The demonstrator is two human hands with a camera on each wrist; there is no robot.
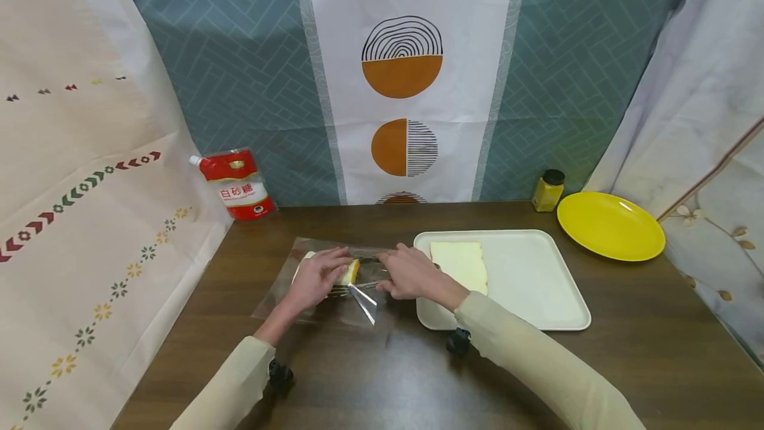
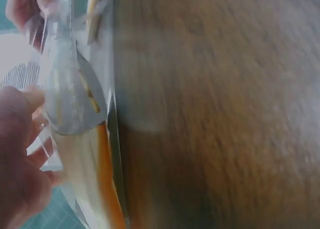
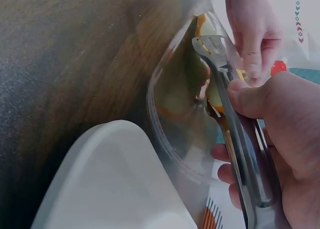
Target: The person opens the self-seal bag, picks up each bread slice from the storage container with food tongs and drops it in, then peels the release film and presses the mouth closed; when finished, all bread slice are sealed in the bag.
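Note:
My right hand (image 1: 408,273) grips a pair of metal tongs (image 3: 242,144) with slotted heads. In the right wrist view the heads reach the mouth of a clear plastic bag (image 1: 280,287), close to bread with an orange-brown crust (image 1: 352,274). On the left side my left hand (image 1: 313,279) pinches the bag's film over the bread. It partly hides the bread in the head view. To the right, a pale, square, bread-like slice (image 1: 461,264) lies on a white tray (image 1: 537,284), just beyond my right wrist.
A red-and-white sugar pouch (image 1: 237,184) stands at the table's back left. Toward the back right are a yellow jar with a black lid (image 1: 548,191) and a yellow plate (image 1: 611,225). Patterned cloths hang behind and beside the wooden table (image 1: 388,377).

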